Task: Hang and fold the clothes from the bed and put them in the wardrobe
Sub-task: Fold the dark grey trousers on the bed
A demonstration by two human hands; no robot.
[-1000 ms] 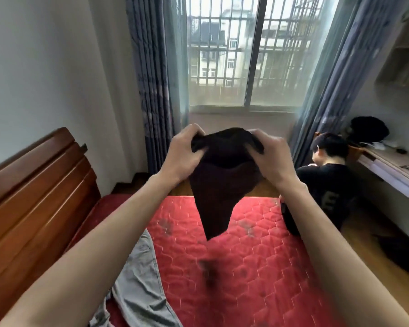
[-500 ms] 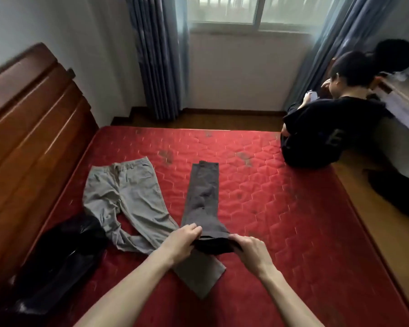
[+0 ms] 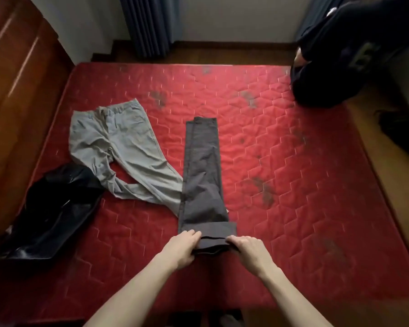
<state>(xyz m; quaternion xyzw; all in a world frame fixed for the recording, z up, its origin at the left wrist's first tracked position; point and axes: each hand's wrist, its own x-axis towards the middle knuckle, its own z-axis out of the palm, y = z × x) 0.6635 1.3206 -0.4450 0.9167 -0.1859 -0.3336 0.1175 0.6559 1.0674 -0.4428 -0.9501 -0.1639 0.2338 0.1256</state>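
Dark grey trousers (image 3: 202, 171) lie in a long narrow strip down the middle of the red mattress (image 3: 293, 185), legs stacked, their near end rolled over once. My left hand (image 3: 182, 247) grips the left side of that rolled end. My right hand (image 3: 248, 252) grips its right side. Light grey trousers (image 3: 121, 147) lie spread and crumpled to the left, one leg running under the dark strip. A shiny black jacket (image 3: 50, 213) is heaped at the mattress's left edge.
A wooden headboard (image 3: 17, 95) runs along the left. A person in black (image 3: 354, 53) sits at the bed's far right corner beside the wooden floor (image 3: 392, 185). Blue curtains (image 3: 149, 24) hang at the far wall.
The dark trousers went from hanging bunched in front of the window to lying flat on the mattress. My view dropped to the bed, and both hands have turned the near end over.
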